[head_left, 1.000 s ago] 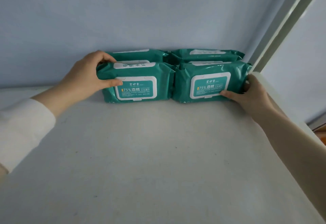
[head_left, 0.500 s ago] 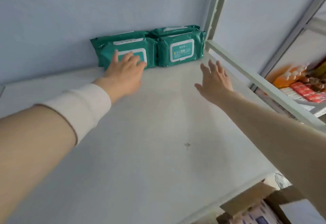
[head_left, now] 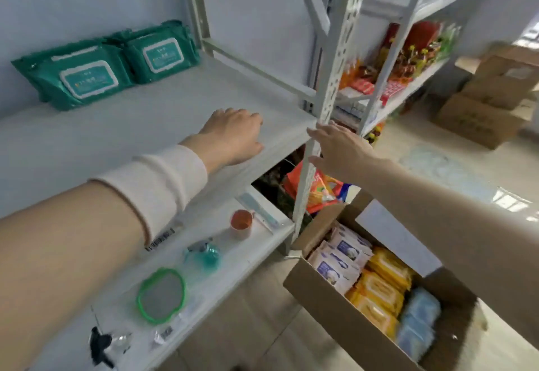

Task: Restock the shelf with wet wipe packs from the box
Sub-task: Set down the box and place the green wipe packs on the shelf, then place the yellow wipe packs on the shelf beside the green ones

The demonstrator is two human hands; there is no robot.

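1. Shelf (head_left: pixel 140 131): a white board on a slotted metal frame. Its front right corner meets the front upright (head_left: pixel 331 78).

2. Green wet wipe packs (head_left: pixel 87 78): two lie side by side, touching, along the back edge of the shelf against the wall. The right one sits at the back right corner, beside the rear upright. Their white label flaps face forward. More green wrapper shows behind them; how many packs are there cannot be told.

3. Left hand (head_left: pixel 233 134): palm down over the shelf near the front right corner, well apart from the green packs. Fingers loosely curled, holding nothing. Contact with the board cannot be told.

4. Right hand (head_left: pixel 341 151): just beside the front upright at the front right corner, off the board. Fingers spread and fairly straight, holding nothing.

5. Box (head_left: pixel 329 321): brown cardboard, flaps open, on the floor below the front right corner. It holds rows of white-and-purple packs (head_left: pixel 341 259), yellow packs (head_left: pixel 382 289) and blue packs (head_left: pixel 420 324).

6. Lower shelf (head_left: pixel 233 262): carries an orange cup (head_left: pixel 241 223) and a green-rimmed mirror (head_left: pixel 162 294).
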